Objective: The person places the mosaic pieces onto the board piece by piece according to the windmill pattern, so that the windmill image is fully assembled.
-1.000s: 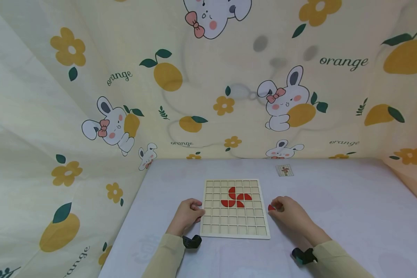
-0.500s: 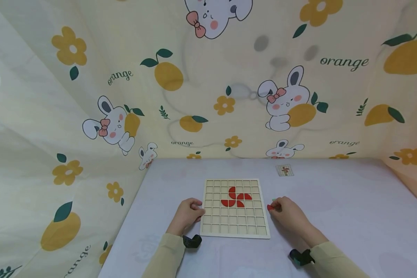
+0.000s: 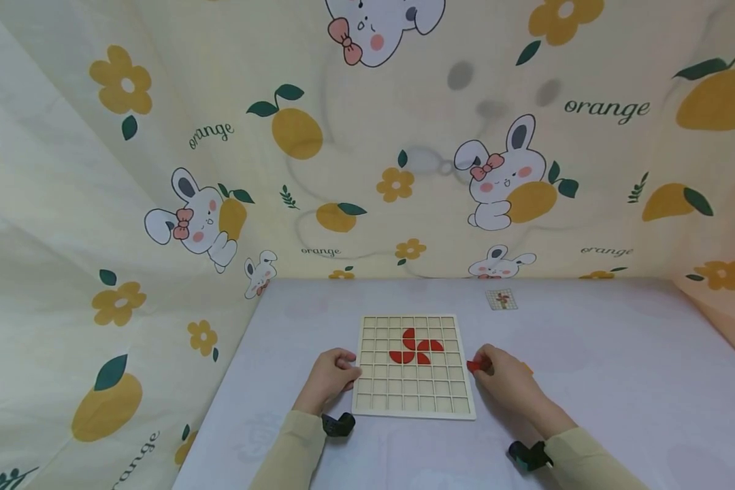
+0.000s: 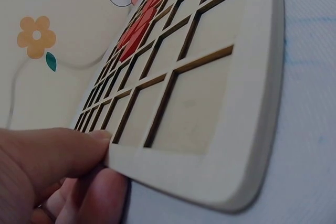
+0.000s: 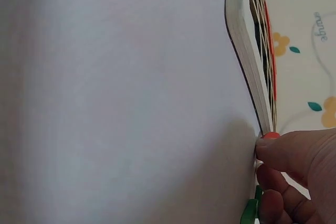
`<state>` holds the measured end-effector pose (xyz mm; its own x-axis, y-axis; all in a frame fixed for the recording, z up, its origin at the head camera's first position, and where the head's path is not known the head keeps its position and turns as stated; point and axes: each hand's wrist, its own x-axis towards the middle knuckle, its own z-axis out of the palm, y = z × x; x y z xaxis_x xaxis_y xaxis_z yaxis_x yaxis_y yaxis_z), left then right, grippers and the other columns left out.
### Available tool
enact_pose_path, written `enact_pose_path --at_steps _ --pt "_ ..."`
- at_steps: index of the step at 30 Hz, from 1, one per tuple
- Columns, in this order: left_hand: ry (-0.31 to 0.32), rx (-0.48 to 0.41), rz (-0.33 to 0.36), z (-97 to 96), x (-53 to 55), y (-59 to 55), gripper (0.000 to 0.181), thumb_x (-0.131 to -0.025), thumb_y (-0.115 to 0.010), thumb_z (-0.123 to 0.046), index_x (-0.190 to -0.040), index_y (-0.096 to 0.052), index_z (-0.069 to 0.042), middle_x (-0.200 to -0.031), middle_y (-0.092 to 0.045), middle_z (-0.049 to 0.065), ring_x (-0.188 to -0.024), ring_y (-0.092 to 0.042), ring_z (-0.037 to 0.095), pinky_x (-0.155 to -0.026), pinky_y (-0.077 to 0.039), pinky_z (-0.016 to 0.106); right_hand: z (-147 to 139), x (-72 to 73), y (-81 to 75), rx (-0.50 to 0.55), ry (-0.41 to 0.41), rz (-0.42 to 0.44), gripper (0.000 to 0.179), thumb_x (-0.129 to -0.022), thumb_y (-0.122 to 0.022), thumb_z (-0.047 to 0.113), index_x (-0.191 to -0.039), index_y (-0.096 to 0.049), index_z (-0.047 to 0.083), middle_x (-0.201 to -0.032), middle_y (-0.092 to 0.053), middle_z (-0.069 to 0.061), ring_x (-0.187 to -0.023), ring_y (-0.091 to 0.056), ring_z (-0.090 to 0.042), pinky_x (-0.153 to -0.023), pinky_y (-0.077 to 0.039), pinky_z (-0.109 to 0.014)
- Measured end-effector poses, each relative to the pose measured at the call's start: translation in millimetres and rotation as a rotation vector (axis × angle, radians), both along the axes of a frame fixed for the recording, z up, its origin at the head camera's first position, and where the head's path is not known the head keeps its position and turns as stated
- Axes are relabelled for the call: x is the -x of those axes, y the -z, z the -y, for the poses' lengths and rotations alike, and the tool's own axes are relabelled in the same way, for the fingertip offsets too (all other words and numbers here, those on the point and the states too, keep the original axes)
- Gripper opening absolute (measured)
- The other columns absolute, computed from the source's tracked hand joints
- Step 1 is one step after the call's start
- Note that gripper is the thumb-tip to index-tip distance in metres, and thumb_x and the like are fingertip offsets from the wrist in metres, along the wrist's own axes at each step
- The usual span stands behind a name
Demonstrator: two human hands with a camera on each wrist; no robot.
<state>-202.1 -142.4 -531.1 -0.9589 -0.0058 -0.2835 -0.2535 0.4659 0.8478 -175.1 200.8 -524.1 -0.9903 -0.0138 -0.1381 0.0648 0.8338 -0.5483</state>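
Observation:
A pale wooden grid board point(image 3: 380, 389) lies on the table, with red quarter-round pieces point(image 3: 409, 338) set in a pinwheel in its upper middle cells. At its left edge my left hand point(image 3: 327, 379) holds the frame; the left wrist view shows the thumb point(image 4: 79, 148) on the rim and a finger against the underside. My right hand point(image 3: 507, 376) pinches a small red piece point(image 3: 473, 365) between thumb and fingertips, just beside the board's right edge. In the right wrist view the thumb hides most of that red piece point(image 5: 271, 135). A green piece point(image 5: 250, 212) shows near the curled fingers.
A small picture card point(image 3: 502, 299) with a gridded design lies at the table's back right. An orange bit point(image 3: 529, 368) peeks out behind the right hand. A patterned cloth point(image 3: 367, 177) hangs behind the white table point(image 3: 618, 381).
My right hand has shifted slightly left towards the board, and the red piece in it has turned. The orange bit has come into sight behind it. My left hand stays put.

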Motion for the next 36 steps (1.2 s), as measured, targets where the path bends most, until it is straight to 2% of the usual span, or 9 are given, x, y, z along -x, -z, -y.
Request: enact_pose_path --at_steps 10,17,21,25,30,36 --pt "-0.005 0.019 -0.006 -0.9 0.4 1.2 0.029 -0.084 -0.076 -0.007 -0.112 -0.067 -0.002 -0.087 -0.063 0.007 -0.071 -0.060 0.015 -0.061 -0.056 0.024 1 -2.0 3.6 0.025 0.022 0.015 0.019 -0.092 -0.072 0.013 -0.107 -0.060 0.010 -0.092 -0.064 -0.003 -0.081 -0.055 -0.019 -0.070 -0.050 -0.029" --pt "0.010 0.006 -0.023 0.4 -0.7 0.6 0.029 -0.085 -0.075 -0.006 -0.111 -0.067 -0.001 -0.087 -0.062 0.007 -0.071 -0.059 0.015 -0.061 -0.056 0.025 2 -2.2 -9.4 0.070 0.016 0.008 0.016 -0.094 -0.067 0.013 -0.107 -0.059 0.010 -0.089 -0.061 -0.003 -0.079 -0.053 -0.018 -0.064 -0.044 -0.029" --pt "0.012 0.013 -0.032 1.0 -0.5 0.4 0.028 -0.085 -0.075 -0.006 -0.111 -0.067 -0.001 -0.087 -0.062 0.007 -0.071 -0.060 0.014 -0.061 -0.056 0.024 11 2.3 -16.0 0.127 -0.025 0.024 0.015 -0.094 -0.068 0.014 -0.106 -0.059 0.013 -0.088 -0.059 -0.002 -0.080 -0.052 -0.017 -0.063 -0.043 -0.026" --pt "0.003 0.007 -0.017 0.4 -0.4 0.4 0.028 -0.085 -0.075 -0.006 -0.111 -0.066 -0.002 -0.087 -0.062 0.008 -0.072 -0.060 0.015 -0.062 -0.056 0.024 26 6.1 -16.3 0.172 -0.086 0.046 0.013 -0.095 -0.068 0.016 -0.104 -0.060 0.016 -0.089 -0.059 0.000 -0.080 -0.052 -0.016 -0.062 -0.043 -0.024" --pt "-0.002 -0.002 -0.001 -1.0 -0.4 0.4 0.027 -0.086 -0.074 -0.007 -0.111 -0.066 -0.003 -0.089 -0.061 0.009 -0.074 -0.060 0.017 -0.063 -0.057 0.026 46 8.6 -12.3 0.166 -0.158 0.042 0.007 -0.095 -0.068 0.017 -0.097 -0.062 0.019 -0.086 -0.059 0.003 -0.079 -0.052 -0.014 -0.063 -0.044 -0.024" --pt "-0.007 0.010 -0.002 -0.4 0.5 2.5 0.027 -0.086 -0.075 -0.006 -0.111 -0.066 -0.004 -0.089 -0.061 0.008 -0.074 -0.060 0.016 -0.063 -0.057 0.026 61 11.8 -11.5 0.154 -0.197 0.040 0.001 -0.096 -0.067 0.019 -0.097 -0.067 0.018 -0.088 -0.060 0.006 -0.082 -0.053 -0.014 -0.069 -0.047 -0.027"
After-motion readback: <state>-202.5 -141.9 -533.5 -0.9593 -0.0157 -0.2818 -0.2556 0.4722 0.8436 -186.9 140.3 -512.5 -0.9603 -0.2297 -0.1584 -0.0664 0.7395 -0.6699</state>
